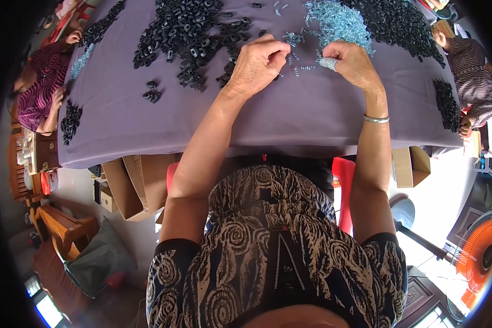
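Note:
My left hand (pixel 258 64) is closed in a pinch above the cloth, between the black pieces and the springs. What it holds, if anything, is hidden by the fingers. To its right, my right hand (pixel 355 64) is also closed, thumb against the curled fingers, at the near edge of a heap of small pale-blue metal springs (pixel 339 24). A pale wrap covers one of its fingers, and I cannot make out anything in its grip. Several loose springs (pixel 297 71) lie between the hands. Beyond and left of my left hand spreads a big heap of small hollow black plastic pieces (pixel 175 27).
A purple-grey cloth (pixel 290 117) covers the table. Another dark heap (pixel 402 27) lies far right, with smaller black piles (pixel 447 104) at the sides. People sit at the left (pixel 38 101) and right (pixel 473 71) edges. Below are cardboard boxes (pixel 142 183) and an orange fan (pixel 478 251).

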Available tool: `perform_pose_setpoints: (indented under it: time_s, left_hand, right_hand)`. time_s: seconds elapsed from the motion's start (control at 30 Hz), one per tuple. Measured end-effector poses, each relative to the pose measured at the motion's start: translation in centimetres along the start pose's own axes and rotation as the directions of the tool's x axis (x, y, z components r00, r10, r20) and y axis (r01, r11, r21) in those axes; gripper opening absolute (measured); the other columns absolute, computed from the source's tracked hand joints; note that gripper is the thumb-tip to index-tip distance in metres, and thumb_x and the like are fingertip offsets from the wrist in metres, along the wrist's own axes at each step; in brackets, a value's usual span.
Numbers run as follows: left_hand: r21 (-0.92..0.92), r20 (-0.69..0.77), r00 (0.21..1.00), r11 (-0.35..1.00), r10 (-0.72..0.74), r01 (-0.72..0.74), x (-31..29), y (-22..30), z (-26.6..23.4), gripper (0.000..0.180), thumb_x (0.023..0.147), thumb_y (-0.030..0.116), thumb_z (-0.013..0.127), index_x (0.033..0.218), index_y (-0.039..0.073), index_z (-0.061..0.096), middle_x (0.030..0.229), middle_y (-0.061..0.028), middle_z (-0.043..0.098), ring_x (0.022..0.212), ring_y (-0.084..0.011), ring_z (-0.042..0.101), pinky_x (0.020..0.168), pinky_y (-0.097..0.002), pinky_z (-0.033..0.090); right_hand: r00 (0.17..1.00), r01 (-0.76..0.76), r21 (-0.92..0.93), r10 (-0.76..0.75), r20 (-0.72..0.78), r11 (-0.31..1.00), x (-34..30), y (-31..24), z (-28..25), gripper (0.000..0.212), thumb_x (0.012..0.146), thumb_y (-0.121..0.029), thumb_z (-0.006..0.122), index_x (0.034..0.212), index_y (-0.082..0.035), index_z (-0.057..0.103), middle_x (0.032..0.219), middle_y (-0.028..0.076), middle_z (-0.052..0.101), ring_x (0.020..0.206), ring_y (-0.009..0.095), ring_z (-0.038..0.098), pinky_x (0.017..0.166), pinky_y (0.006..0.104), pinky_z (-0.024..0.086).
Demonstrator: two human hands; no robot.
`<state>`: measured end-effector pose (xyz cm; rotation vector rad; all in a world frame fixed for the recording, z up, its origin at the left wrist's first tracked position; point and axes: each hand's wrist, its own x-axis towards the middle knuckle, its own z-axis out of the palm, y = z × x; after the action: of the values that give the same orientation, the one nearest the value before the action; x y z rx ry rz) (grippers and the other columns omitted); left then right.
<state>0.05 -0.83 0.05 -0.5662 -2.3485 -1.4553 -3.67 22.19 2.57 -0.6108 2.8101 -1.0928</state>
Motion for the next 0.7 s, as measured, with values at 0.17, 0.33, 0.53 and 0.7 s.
perform_pose_setpoints:
  time_s: [0.17, 0.33, 0.53, 0.7]
  left_hand:
    - [-0.112, 0.000, 1.000, 0.994, -0.007, 0.007, 0.1, 0.1, 0.4, 0.017, 0.080, -0.004, 0.055, 0.094, 0.002, 0.063, 0.078, -0.0066, 0.060, 0.067, -0.0154, 0.062, 0.059, -0.0252, 0.049]
    - [-0.249, 0.023, 1.000, 0.969, 0.012, -0.006, 0.3, 0.2, 1.2, 0.016, 0.087, 0.002, 0.055, 0.101, 0.002, 0.062, 0.082, -0.0037, 0.060, 0.070, -0.0110, 0.062, 0.060, -0.0214, 0.048]
    - [-0.237, 0.044, 0.998, 0.970, -0.035, 0.045, 0.4, 0.3, 1.7, 0.022, 0.087, 0.003, 0.056, 0.109, 0.004, 0.059, 0.093, -0.0064, 0.064, 0.076, -0.0113, 0.063, 0.060, -0.0215, 0.048]
    - [-0.246, 0.056, 0.994, 0.964, -0.090, 0.101, 0.5, 0.1, 1.9, 0.025, 0.086, 0.002, 0.056, 0.111, 0.005, 0.058, 0.096, -0.0068, 0.064, 0.082, -0.0113, 0.062, 0.064, -0.0226, 0.048]
  right_hand:
    - [0.996, 0.080, -0.003, -0.080, 0.028, 0.997, 0.0, 0.1, 0.4, 0.011, 0.070, 0.005, 0.058, 0.079, 0.000, 0.060, 0.069, 0.002, 0.055, 0.063, 0.010, 0.050, 0.058, 0.0247, 0.041]
    - [0.983, 0.171, -0.055, -0.166, 0.075, 0.984, 0.1, 0.1, 0.3, 0.011, 0.069, 0.006, 0.059, 0.079, 0.001, 0.059, 0.067, 0.001, 0.052, 0.061, 0.009, 0.047, 0.056, 0.0249, 0.040]
    - [0.995, 0.091, 0.164, -0.084, -0.047, 0.982, 0.0, -0.3, 1.0, 0.008, 0.073, 0.003, 0.062, 0.079, -0.001, 0.060, 0.067, -0.004, 0.054, 0.060, 0.004, 0.046, 0.055, 0.0210, 0.039]
    - [0.993, 0.108, 0.179, -0.096, -0.072, 0.978, 0.2, -1.2, 1.4, 0.006, 0.076, 0.002, 0.062, 0.080, -0.002, 0.060, 0.067, -0.005, 0.054, 0.061, 0.003, 0.045, 0.054, 0.0189, 0.038]
